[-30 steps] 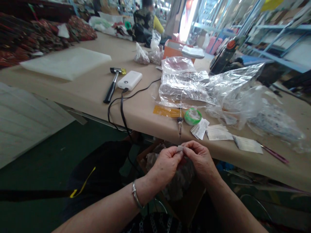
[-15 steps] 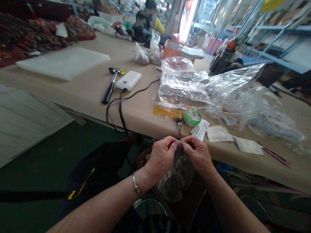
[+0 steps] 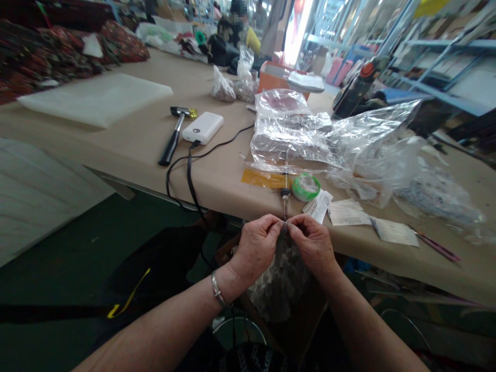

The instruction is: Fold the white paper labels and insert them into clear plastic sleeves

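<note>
My left hand point(image 3: 256, 247) and my right hand point(image 3: 314, 244) meet just below the table's front edge. Both pinch the top of a clear plastic bag point(image 3: 282, 284) filled with small grey pieces, which hangs between them over my lap. The fingers of both hands are closed on the bag's mouth. A soldering iron point(image 3: 285, 195) lies on the table right above my hands, its tip pointing toward me, beside a green roll of solder point(image 3: 306, 186).
On the tan table point(image 3: 135, 139) lie a hammer point(image 3: 173, 137), a white power bank point(image 3: 203, 127) with a black cable, crumpled clear bags point(image 3: 310, 134), paper slips point(image 3: 349, 212), tweezers point(image 3: 436, 244) and an orange box point(image 3: 277, 77). A person sits at the far end.
My hands rose slightly toward the table edge. The small pale piece pinched between my fingers a second ago is gone from sight, and the bag now hangs from both hands.
</note>
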{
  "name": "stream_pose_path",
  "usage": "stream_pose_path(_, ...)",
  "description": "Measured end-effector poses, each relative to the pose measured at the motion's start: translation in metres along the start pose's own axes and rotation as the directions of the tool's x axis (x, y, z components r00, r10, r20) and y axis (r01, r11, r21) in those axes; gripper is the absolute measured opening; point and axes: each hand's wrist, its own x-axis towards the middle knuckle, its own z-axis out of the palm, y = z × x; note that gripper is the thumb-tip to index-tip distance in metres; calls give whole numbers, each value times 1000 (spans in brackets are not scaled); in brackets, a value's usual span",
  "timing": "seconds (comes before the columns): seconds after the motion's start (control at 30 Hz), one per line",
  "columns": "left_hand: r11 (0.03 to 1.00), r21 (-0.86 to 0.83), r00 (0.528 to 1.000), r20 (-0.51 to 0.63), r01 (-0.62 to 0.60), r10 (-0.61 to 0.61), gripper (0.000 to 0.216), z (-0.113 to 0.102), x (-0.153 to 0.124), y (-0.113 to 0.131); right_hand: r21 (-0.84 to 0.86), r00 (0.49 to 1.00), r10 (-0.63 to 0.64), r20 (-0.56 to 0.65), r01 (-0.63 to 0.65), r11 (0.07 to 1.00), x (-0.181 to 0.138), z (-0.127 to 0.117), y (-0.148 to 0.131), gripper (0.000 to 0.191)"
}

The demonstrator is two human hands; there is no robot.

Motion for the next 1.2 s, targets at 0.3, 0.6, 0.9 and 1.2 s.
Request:
stream_pose_path(0.3, 1000, 1, 1000, 2, -3, 3, 24, 0, 4, 1, 11, 999, -4, -49, 5, 1000, 1, 4, -1, 11)
stream_pose_path(0.6, 997, 41, 997, 52, 59, -61, 23, -7, -14, -2, -384, 971, -231, 64, 238, 892, -25, -35, -7, 11)
stream_pose_path(0.9, 980, 138, 987, 45, 145, -153, 26, -5, -17, -25, -872, 862, -494, 113, 324, 366, -10, -65, 26, 27)
stream_pose_path(1.2, 775, -378, 854, 343, 506, -390, 19, 25, -23, 8, -712, 742, -669, 29, 485, 508, -19, -70, 21, 12)
